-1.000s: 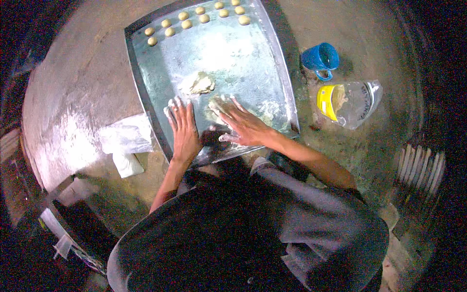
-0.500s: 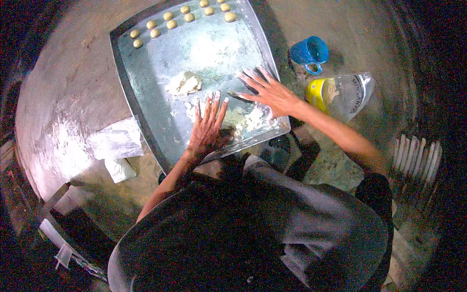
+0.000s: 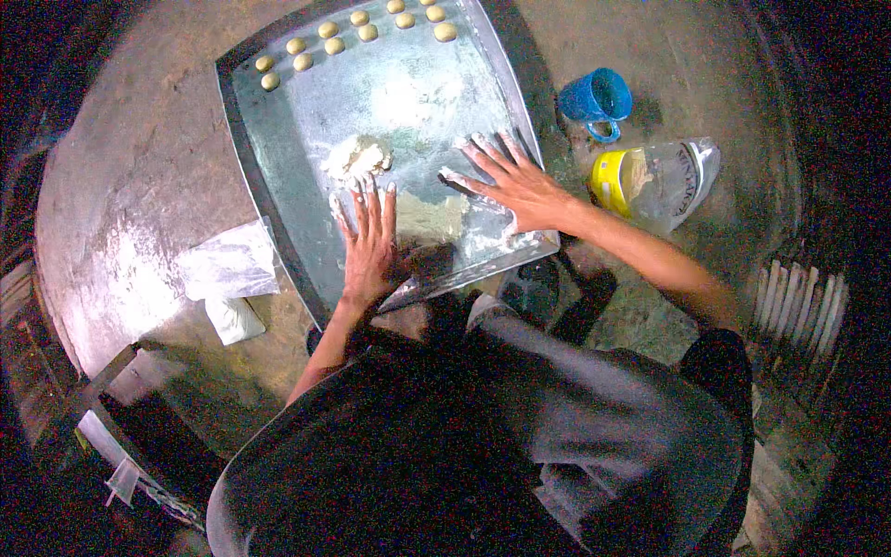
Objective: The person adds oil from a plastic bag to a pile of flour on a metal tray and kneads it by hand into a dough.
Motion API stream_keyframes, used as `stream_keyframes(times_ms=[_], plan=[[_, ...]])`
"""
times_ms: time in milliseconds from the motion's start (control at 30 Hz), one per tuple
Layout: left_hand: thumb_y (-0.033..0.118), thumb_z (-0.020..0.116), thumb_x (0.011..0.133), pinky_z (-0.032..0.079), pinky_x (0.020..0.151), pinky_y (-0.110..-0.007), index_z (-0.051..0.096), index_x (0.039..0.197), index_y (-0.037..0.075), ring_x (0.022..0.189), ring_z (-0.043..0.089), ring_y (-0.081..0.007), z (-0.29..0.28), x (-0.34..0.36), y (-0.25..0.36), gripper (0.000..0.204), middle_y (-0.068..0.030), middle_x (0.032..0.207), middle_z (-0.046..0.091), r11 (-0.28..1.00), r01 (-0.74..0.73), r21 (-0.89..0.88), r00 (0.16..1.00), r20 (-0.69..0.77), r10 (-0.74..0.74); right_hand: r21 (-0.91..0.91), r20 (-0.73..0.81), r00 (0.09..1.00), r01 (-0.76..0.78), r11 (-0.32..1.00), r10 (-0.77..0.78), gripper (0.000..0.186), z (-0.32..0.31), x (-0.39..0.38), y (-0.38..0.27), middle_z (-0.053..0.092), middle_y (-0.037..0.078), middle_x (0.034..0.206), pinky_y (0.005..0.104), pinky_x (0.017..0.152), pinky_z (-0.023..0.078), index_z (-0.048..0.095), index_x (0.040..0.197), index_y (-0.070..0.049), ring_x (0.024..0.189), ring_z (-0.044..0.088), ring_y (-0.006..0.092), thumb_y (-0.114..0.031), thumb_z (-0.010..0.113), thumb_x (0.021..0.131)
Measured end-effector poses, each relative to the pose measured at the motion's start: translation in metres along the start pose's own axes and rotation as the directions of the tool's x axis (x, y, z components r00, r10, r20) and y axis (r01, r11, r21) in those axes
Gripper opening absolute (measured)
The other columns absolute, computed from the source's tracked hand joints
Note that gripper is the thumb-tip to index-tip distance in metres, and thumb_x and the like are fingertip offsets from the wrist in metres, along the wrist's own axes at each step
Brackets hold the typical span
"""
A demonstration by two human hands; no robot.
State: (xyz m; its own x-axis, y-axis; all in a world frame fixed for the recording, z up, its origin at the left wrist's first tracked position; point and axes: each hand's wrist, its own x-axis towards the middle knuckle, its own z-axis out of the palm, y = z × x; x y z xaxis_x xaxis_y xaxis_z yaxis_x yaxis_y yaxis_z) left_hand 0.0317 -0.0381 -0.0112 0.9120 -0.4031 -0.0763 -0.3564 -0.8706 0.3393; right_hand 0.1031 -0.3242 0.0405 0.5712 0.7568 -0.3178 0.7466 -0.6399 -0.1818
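A large metal tray with raised edges lies before me, dusted with flour. My left hand rests on its near part, palm down with fingers spread and whitened, the tips just short of a lump of pale floury dough. To the right, my right hand is spread flat near the tray's right edge, its fingers also coated white. Neither hand holds anything. Two rows of small round dough balls line the far end of the tray.
On the floor right of the tray stand a blue mug and a clear and yellow plastic bag with something pale inside. Left of it lie a clear plastic sheet and a small white packet. Pale slats show at far right.
My left hand has slid left over the tray, toward the near side of the dough lump. White crumbs between the hands have thinned out. My right hand stays nearly in place.
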Motion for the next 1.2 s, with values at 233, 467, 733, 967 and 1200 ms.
stream_keyframes(times_ms=[233,467,733,967,1200], plan=[[0.069,0.058,0.076,0.008,0.114,-0.063,0.014,0.153,0.001,0.146,0.009,-0.0459,0.003,-0.001,0.012,0.113,-0.0281,0.158,0.011,0.994,-0.062,0.094,0.994,0.095,0.053,0.205,-0.182,0.97,-0.123,0.971,0.161,0.131,0.03,0.028,-0.011,0.012,0.026,0.158,0.0645,0.116,0.005,0.01,0.156,-0.019,0.146,0.012,0.0434,-0.05,0.086,0.054],[0.048,0.049,0.085,0.011,0.115,-0.063,0.017,0.154,0.005,0.146,0.015,-0.0432,0.017,-0.016,0.009,0.088,-0.0247,0.158,0.016,0.98,-0.068,0.188,0.994,0.092,0.052,0.101,0.05,0.997,-0.07,0.992,0.065,0.137,0.012,-0.001,-0.012,0.008,0.023,0.159,0.0615,0.117,0.005,0.012,0.156,-0.02,0.147,0.012,0.0388,-0.048,0.089,0.046],[0.032,0.041,0.092,0.013,0.114,-0.065,0.021,0.154,0.007,0.144,0.02,-0.0427,0.017,-0.012,0.017,0.069,-0.0225,0.157,0.02,0.975,-0.099,0.201,0.993,0.086,0.083,0.174,-0.091,0.991,-0.082,0.981,0.099,0.134,0.021,0.003,-0.032,0.008,0.024,0.159,0.0625,0.117,0.005,0.011,0.156,-0.019,0.147,0.011,0.042,-0.046,0.088,0.05],[0.07,0.06,0.074,0.009,0.114,-0.065,0.017,0.153,0.003,0.146,0.014,-0.0424,0.028,-0.009,0.02,0.112,-0.0255,0.158,0.016,0.98,-0.102,0.171,0.993,0.075,0.091,0.181,-0.126,0.989,-0.053,0.982,0.076,0.13,0.021,0.008,-0.018,0.011,0.022,0.159,0.0632,0.116,0.007,0.011,0.156,-0.02,0.147,0.015,0.0394,-0.043,0.088,0.054],[0.059,0.045,0.089,0.016,0.114,-0.062,0.026,0.152,0.004,0.145,0.02,-0.0418,0.018,0.005,0.034,0.086,-0.0235,0.158,0.02,0.999,-0.032,0.002,0.999,0.006,0.032,0.292,-0.106,0.969,-0.185,0.938,0.224,0.112,0.022,0.016,-0.033,0.009,0.029,0.157,0.0569,0.118,0.014,0.016,0.154,-0.012,0.143,0.017,0.0473,-0.034,0.083,0.067]])
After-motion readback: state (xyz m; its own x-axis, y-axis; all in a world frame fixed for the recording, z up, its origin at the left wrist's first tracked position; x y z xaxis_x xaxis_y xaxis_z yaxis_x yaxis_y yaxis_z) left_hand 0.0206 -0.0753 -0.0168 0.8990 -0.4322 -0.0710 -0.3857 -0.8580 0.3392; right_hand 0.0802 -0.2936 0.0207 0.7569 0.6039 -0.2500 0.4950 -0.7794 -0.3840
